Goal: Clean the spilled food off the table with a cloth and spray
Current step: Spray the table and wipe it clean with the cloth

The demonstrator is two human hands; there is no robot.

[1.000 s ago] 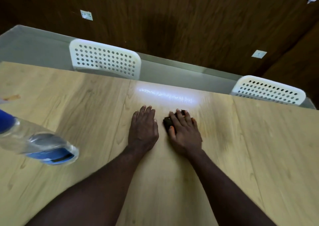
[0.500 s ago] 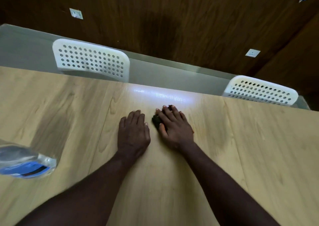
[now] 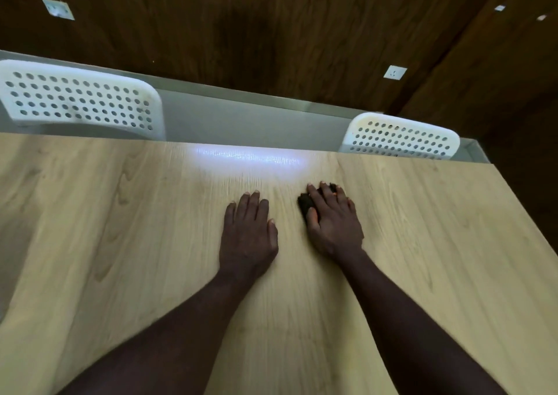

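My right hand (image 3: 333, 222) lies on a small dark cloth (image 3: 305, 202) and presses it against the light wooden table (image 3: 120, 243) with fairly straight fingers. Most of the cloth is hidden under the hand; a dark edge shows at its left and tip, with tiny orange specks by the thumb and fingers. My left hand (image 3: 249, 231) rests flat on the table just left of it, fingers together, holding nothing. The two hands are a short gap apart. No spray bottle is in view.
Two white perforated chair backs stand behind the table's far edge, one at the left (image 3: 78, 99) and one at the right (image 3: 401, 136). A dark wood wall rises behind them. The table's right edge runs diagonally past my right forearm.
The view has swung to the right, and the clear spray bottle with the blue label at the left has left the frame. Both hands have kept their pose on the table and cloth.
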